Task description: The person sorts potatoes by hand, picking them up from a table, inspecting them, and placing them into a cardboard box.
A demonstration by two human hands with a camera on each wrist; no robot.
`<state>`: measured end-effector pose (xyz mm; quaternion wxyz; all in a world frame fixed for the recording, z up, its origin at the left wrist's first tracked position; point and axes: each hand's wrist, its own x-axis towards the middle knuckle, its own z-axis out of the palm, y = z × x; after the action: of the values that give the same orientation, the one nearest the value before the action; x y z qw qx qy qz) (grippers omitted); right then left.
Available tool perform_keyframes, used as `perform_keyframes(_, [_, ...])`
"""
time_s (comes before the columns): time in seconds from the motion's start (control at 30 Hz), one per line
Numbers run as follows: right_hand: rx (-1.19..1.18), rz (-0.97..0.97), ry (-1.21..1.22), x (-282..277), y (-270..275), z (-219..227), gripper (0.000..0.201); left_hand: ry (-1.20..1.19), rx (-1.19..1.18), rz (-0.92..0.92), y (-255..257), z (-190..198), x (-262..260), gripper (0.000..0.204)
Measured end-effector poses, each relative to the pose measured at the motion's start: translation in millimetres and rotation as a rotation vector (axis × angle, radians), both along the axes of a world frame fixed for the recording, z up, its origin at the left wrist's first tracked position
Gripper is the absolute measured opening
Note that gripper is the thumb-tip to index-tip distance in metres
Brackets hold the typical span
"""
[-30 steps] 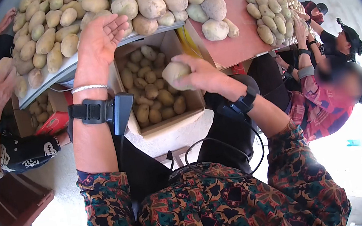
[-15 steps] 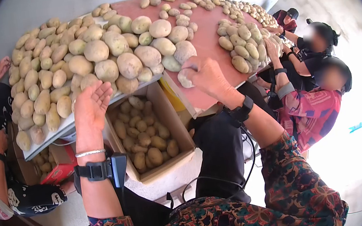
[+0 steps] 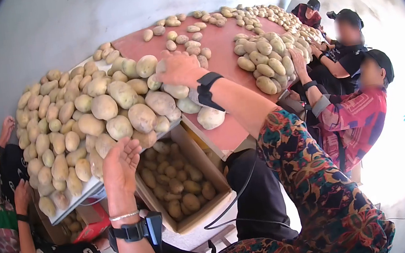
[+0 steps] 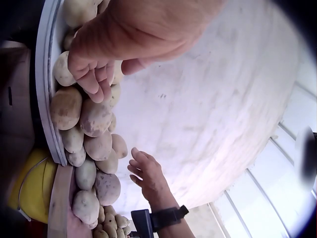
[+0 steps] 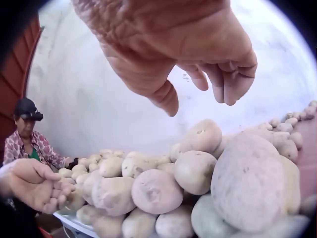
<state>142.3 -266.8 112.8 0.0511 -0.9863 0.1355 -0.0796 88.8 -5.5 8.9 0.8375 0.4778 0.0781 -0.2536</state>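
Note:
A large heap of potatoes (image 3: 103,108) covers the white tabletop in front of me. My right hand (image 3: 179,69) is over the heap's far right part. In the right wrist view this hand (image 5: 183,54) hangs above the potatoes, thumb apart from its loosely bent fingers, with nothing between them. My left hand (image 3: 120,168) is at the heap's near edge, palm turned up and fingers loosely bent. The left wrist view shows that hand (image 4: 133,34) overlapping the front potatoes, holding none. Just below the table edge stands a cardboard box (image 3: 198,150) with many potatoes in it.
A red board (image 3: 226,72) adjoins on the right, bearing a separate potato pile (image 3: 266,59) and smaller potatoes behind. Other people work along the right side and at the left. A red carton (image 3: 95,225) and a yellow bucket (image 4: 34,183) stand below the tabletops.
A second ago my right hand held a potato over the box; now it holds nothing and has moved up and away over the heap. My left hand stays at the near edge.

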Motion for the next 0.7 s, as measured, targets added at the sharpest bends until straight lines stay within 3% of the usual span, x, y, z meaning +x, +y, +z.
perform_keyframes(0.2, [0.109, 0.063, -0.118, 22, -14, -28, 0.059, 0.005, -0.071, -0.004, 2, -3, 4, 0.039])
perform_keyframes(0.27, [0.264, 0.145, -0.347, 6, -17, -22, 0.060, 0.001, -0.066, -0.016, 1, -5, 5, 0.038])
perform_keyframes(0.33, [0.428, 0.148, -0.255, -27, -5, -4, 0.058, 0.008, -0.029, -0.008, 1, -5, 7, 0.038])
perform_keyframes(0.4, [0.646, 0.294, -0.270, -57, 0, -6, 0.061, -0.013, -0.005, -0.010, -2, -4, 7, 0.037])
perform_keyframes(0.43, [0.672, 0.283, -0.240, -74, 4, -2, 0.061, -0.024, 0.001, -0.010, -2, -2, 8, 0.036])
perform_keyframes(0.5, [0.710, 0.427, 0.145, -107, 13, -3, 0.063, -0.021, 0.028, -0.019, 0, -4, 11, 0.036])
perform_keyframes(0.53, [0.731, 0.416, 0.169, -121, 17, -11, 0.063, -0.064, 0.022, -0.037, -1, -5, 12, 0.036])
perform_keyframes(0.6, [0.605, 0.581, 0.441, -139, 24, -23, 0.064, -0.049, 0.043, -0.038, -2, -3, 10, 0.036])
perform_keyframes(0.7, [0.479, 0.589, 0.579, -152, 30, -57, 0.061, -0.062, 0.072, -0.033, -4, 3, 10, 0.036])
